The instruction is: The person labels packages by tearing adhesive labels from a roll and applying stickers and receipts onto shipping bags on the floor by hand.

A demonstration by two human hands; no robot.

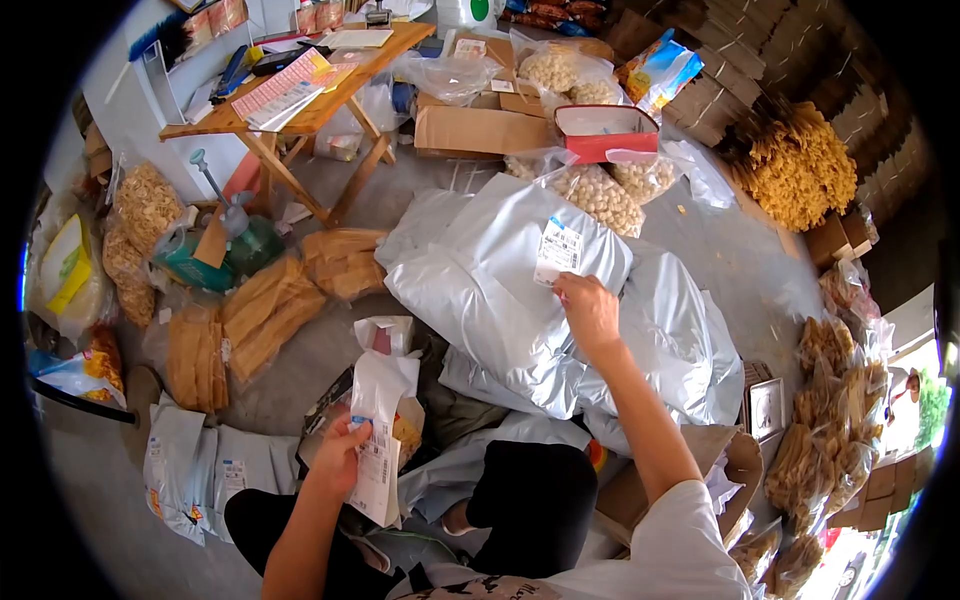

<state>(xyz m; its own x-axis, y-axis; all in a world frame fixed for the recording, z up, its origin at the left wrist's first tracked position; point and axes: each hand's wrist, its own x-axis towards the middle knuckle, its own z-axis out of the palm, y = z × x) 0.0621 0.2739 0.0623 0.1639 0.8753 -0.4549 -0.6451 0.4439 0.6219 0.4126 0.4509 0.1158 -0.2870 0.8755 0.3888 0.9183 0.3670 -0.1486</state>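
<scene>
My right hand (590,315) pinches the lower edge of a white shipping label (560,250) printed with a barcode and a blue mark. That label lies against a large silver-grey plastic mailing bag (480,265); whether it is stuck down all over I cannot tell. Near my knees, my left hand (338,458) is closed on a strip of shipping labels (376,470), whose pale upper part trails up and away from me. Another full grey bag (665,330) rests beside the large one, on the right.
Labelled grey parcels (235,475) lie at left, near packs of brown strips (265,315). A wooden folding table (395,50) holds papers. Further back are a red box (607,135) and bags of pale pieces (595,195). An open carton (740,460) stands at my right.
</scene>
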